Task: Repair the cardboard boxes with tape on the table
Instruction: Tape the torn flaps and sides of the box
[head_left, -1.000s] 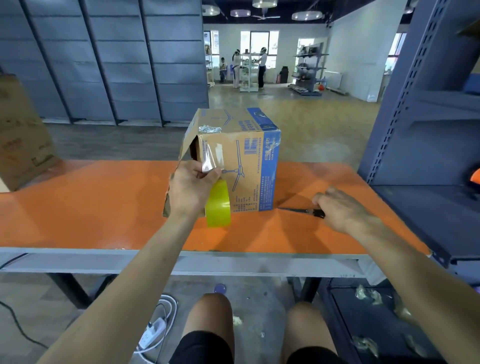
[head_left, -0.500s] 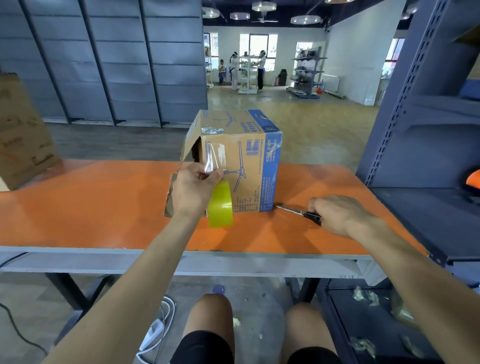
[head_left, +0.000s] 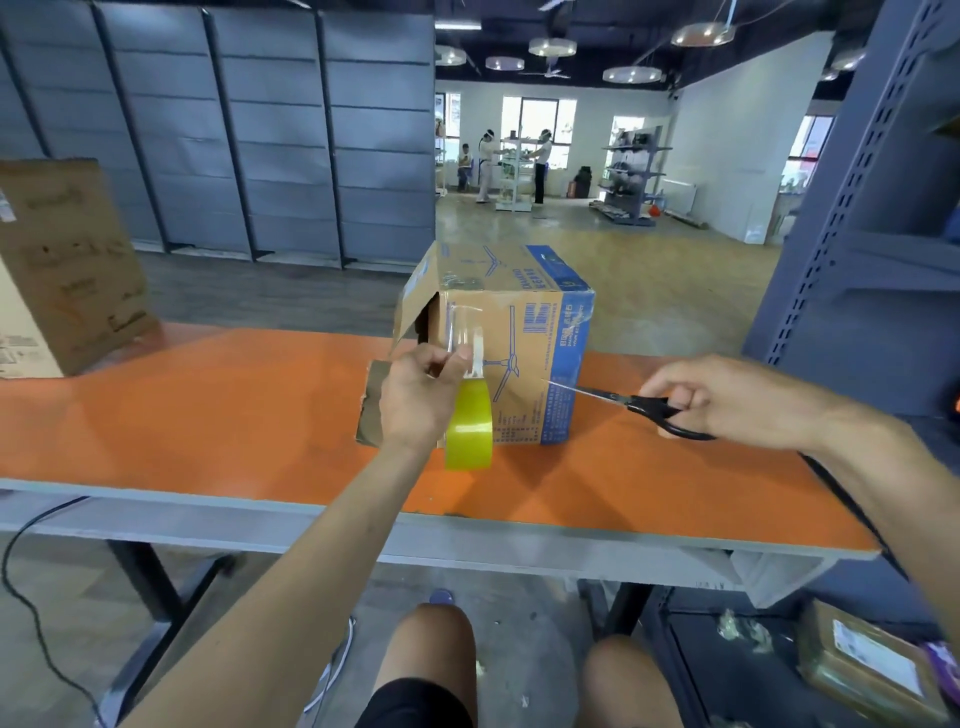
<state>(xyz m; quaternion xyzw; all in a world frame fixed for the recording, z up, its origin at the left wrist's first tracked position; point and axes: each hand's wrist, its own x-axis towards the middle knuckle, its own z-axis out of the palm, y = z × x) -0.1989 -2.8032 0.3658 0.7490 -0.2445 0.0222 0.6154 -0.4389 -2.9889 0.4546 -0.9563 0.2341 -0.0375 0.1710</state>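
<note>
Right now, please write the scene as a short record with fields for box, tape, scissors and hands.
box: cardboard box on orange table, left flap open
tape: clear strip runs from box front down to yellow-green tape roll
left hand: holds the tape roll
right hand: grips black scissors, blades pointing at the box

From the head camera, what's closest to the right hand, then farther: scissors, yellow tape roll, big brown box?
1. scissors, gripped in the right hand.
2. yellow tape roll, middle, hanging under the left hand.
3. big brown box, far left.
</note>
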